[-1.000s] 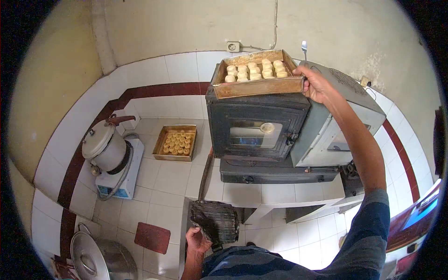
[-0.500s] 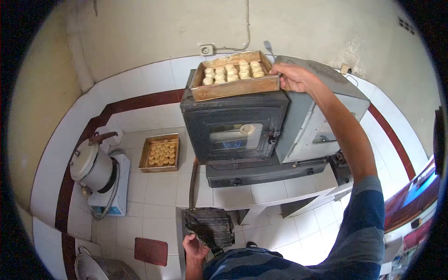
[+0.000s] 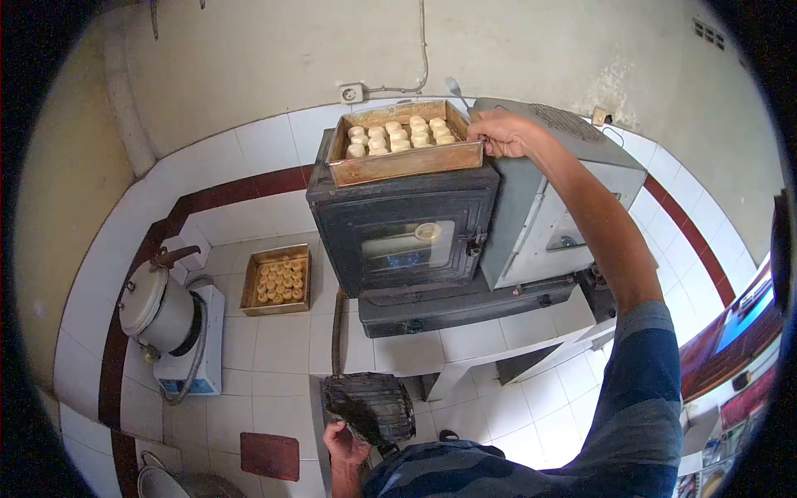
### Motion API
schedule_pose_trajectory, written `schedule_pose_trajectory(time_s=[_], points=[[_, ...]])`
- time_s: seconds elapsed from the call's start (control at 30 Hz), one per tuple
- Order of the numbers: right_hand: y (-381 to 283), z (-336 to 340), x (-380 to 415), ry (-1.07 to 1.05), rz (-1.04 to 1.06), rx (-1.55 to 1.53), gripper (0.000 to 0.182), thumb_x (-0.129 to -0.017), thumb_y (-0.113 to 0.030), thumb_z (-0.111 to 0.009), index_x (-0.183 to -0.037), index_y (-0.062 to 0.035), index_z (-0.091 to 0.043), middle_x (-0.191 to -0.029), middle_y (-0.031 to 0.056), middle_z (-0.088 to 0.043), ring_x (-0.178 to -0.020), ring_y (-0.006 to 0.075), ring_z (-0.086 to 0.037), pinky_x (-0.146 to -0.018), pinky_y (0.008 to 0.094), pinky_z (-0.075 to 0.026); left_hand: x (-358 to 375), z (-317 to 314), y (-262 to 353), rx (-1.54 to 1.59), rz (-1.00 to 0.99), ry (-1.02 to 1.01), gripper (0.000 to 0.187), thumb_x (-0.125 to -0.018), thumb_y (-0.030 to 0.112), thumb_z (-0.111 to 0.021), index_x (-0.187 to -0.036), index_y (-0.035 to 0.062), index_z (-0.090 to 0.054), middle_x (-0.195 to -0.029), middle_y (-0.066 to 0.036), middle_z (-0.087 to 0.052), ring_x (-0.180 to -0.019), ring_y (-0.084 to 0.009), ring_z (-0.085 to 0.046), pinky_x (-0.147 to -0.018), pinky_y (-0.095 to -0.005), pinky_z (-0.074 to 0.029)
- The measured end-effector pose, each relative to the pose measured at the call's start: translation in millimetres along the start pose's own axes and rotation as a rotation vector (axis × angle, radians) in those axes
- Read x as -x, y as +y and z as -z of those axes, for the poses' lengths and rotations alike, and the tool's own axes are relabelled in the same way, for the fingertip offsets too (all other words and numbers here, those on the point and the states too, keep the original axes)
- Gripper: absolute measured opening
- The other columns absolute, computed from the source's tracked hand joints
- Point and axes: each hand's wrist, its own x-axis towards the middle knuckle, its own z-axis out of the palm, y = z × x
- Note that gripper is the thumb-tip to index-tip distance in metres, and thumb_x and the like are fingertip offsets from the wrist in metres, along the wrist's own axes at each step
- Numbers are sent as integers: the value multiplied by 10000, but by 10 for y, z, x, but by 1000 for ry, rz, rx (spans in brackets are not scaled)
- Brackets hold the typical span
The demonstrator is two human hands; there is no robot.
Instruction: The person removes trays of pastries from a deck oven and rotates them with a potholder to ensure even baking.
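A square metal baking tray [image 3: 407,163] holds rows of small pale dough pieces [image 3: 400,135] and sits on top of the dark oven [image 3: 336,236]. My right hand [image 3: 503,134] is closed on the tray's right corner, its thumb over the rim. Low in the view, close to my body, my left hand [image 3: 347,444] has curled fingers at the edge of a blackened, ridged pad [image 3: 382,398]. On the tiled counter to the left lies a second baking tray [image 3: 248,286] of browner round cookies [image 3: 281,280].
A grey-white oven [image 3: 531,236] adjoins the dark one on its right. At left, a lidded pressure cooker [image 3: 170,311] stands on a white appliance [image 3: 214,332]. A reddish-brown mat [image 3: 270,456] and a large metal pot [image 3: 162,483] are at lower left. A wall socket [image 3: 352,93] is behind.
The whole view has shifted slightly, placing the ovens and trays a little further left. My right hand remains on the tray's corner, and my left hand stays by the blackened pad.
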Motion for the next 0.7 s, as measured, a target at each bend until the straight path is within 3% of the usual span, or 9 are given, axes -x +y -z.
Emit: schedule_pose_trajectory(time_s=[0.17,0.27,0.33,0.4,0.47,0.53,0.57,0.63,0.7], points=[[79,-32,34,-37,-7,44,121,-773,-67,-655,-866,-12,-600,-665,51,-574,-508,120,-542,-415,288,-420,108,-492,-90,-23,-91,88,517,-755,286,-581,-1208,47,-649,-1108,-110,-719,-971,-306,-704,-805,-447,-592],[129,36,19,-8,-30,106,97,-840,-51,-641,-877,-43,-551,-698,21,-578,-463,90,-486,-395,227,-376,90,-472,-111,15,-121,59,520,-753,283,-592,-1214,49,-646,-1134,-118,-712,-1022,-314,-691,-887,-457,-568],[255,221,-40,-216,393,495,265,-807,-178,-741,-997,-16,-653,-797,64,-621,-747,200,-614,-614,361,-482,115,-684,-149,11,-154,81,450,-766,242,-617,-1176,58,-654,-1117,-82,-710,-993,-272,-698,-759,-417,-587],[-2,23,268,-5,114,513,426,-852,-352,-739,-1113,-25,-661,-968,109,-665,-928,261,-617,-788,407,-495,101,-698,-179,-39,-281,123,439,-780,239,-629,-1172,43,-661,-1120,-93,-712,-978,-276,-703,-750,-404,-586],[-36,64,249,226,544,850,527,-938,-474,-610,-1225,-33,-629,-1133,144,-643,-1008,233,-581,-849,377,-492,83,-38,-14,247,64,-392,454,-798,236,-616,-1202,31,-652,-1147,-117,-705,-1022,-294,-691,-834,-422,-569],[-224,-97,553,260,519,624,464,-997,-396,-527,-1277,-36,-613,-934,58,-610,-819,158,-561,-734,283,-476,126,-198,-14,435,113,-599,484,-806,231,-602,-1246,32,-632,-1185,-135,-691,-1102,-314,-660,-977,-474,-512],[-354,-160,732,184,450,485,460,-1014,-376,-504,-1298,-28,-602,-870,33,-590,-753,136,-549,-707,251,-464,187,-261,-10,449,76,-585,484,-806,231,-602,-1246,32,-632,-1185,-135,-691,-1102,-314,-660,-977,-474,-512],[-361,-658,1296,161,641,405,407,-1032,-323,-509,-1323,-53,-600,-784,-15,-520,-659,92,-488,-643,209,-426,263,-397,39,66,-176,-1,495,-806,237,-601,-1264,49,-617,-1221,-128,-673,-1141,-313,-642,-983,-492,-511],[-28,-1056,1596,98,717,403,373,-1020,-295,-552,-1325,-90,-611,-855,33,-605,-719,136,-568,-674,256,-472,285,-426,104,68,-226,55,512,-802,236,-603,-1279,50,-606,-1242,-130,-662,-1163,-314,-630,-1007,-499,-495]])
